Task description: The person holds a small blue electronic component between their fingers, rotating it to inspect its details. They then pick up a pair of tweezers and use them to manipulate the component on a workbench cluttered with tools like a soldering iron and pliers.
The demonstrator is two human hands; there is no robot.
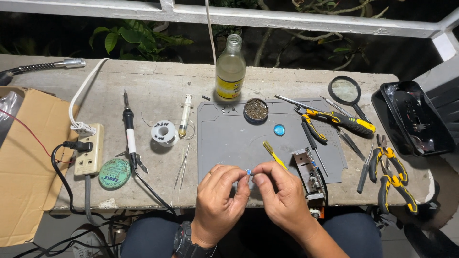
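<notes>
Head view: both hands — left [221, 191], right [278, 190] — are pinching a tiny blue part [248, 172] between fingertips; keeping it low over the mat [229, 138] is likely safest.

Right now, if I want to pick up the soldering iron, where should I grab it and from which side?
Probably by the white and black handle of the soldering iron, coming from above. It lies flat on the concrete table, metal tip pointing away from you and cord trailing off the near edge. Your left hand is nearer, though both hands pinch a small blue part.

matt grey rubbery mat [229, 138] on rough concrete ledge [158, 86].
</notes>
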